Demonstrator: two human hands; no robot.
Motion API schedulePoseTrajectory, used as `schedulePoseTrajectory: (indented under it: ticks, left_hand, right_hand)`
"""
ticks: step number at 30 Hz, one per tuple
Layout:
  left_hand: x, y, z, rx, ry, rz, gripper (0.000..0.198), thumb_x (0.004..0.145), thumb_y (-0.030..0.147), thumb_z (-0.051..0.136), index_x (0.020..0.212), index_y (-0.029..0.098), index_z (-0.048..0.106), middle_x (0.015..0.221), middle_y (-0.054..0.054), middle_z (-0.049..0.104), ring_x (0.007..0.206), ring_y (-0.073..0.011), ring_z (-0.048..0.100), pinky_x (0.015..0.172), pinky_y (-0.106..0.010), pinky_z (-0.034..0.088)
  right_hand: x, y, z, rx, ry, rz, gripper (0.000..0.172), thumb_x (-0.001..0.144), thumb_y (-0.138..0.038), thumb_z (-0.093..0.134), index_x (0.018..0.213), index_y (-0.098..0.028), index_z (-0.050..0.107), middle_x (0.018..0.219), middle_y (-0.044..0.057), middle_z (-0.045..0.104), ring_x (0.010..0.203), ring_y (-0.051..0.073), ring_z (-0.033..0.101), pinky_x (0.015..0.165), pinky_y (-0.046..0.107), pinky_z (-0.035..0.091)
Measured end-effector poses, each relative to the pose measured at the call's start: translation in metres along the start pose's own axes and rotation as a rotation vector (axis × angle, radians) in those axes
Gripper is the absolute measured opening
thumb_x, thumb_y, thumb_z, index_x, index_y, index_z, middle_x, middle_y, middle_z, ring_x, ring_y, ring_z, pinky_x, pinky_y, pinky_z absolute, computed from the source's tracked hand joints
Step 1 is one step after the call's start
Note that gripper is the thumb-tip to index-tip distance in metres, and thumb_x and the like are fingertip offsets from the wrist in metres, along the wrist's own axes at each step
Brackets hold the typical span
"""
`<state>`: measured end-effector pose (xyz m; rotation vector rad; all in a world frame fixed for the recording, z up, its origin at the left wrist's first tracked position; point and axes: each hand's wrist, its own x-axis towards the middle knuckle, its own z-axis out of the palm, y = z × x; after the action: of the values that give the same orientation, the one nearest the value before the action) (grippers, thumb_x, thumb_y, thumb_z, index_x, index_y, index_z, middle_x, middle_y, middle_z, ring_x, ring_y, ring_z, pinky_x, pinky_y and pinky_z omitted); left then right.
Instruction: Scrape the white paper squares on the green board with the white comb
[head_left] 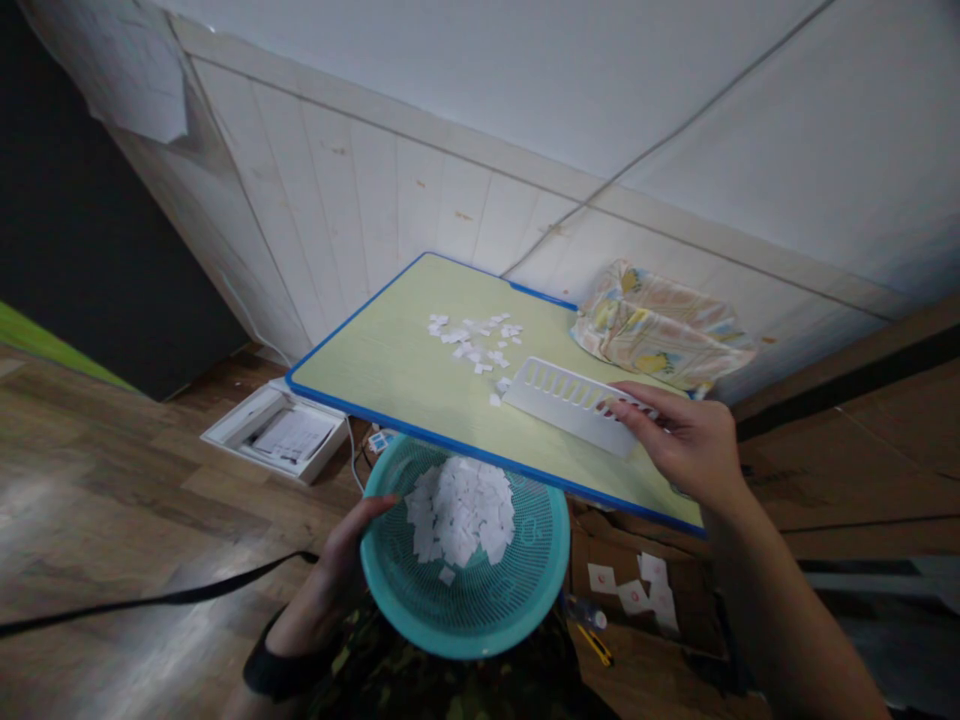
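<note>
A teal mesh basket (536, 585) sits below the table's front edge, with a heap of small white paper pieces (461, 505) inside. My left hand (352, 540) grips its left rim, thumb over the edge. My right hand (686, 440) is closed on the right end of a white slotted plastic piece (562, 415), which rests tilted on the yellow-green tabletop (375, 350). Scattered white paper pieces (469, 340) lie on the tabletop to the left of and behind the slotted piece; a few touch or nearly touch its left end.
A patterned cloth bundle (652, 335) sits at the table's back right, against the wall. On the floor at left is an open white box (311, 465). Below the table at right are a cardboard box with white cards (634, 597), a bottle (589, 612) and a yellow cutter (598, 647).
</note>
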<state>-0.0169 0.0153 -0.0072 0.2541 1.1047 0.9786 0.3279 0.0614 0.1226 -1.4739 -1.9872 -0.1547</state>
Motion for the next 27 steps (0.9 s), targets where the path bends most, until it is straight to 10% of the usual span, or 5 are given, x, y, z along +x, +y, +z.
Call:
schedulePoseTrajectory:
  ticks: [27]
  left_hand:
    - [-0.001, 0.0, 0.004, -0.049, -0.1, -0.063, 0.015, 0.081, 0.017, 0.065, 0.073, 0.011, 0.076, 0.058, -0.005, 0.073, 0.049, -0.0161, 0.065, 0.05, -0.025, 0.056]
  right_hand:
    - [-0.017, -0.008, -0.031, -0.041, -0.024, -0.011, 0.02, 0.083, -0.032, 0.068, 0.101, -0.025, 0.075, 0.084, 0.001, 0.077, 0.053, 0.012, 0.065, 0.049, 0.022, 0.048]
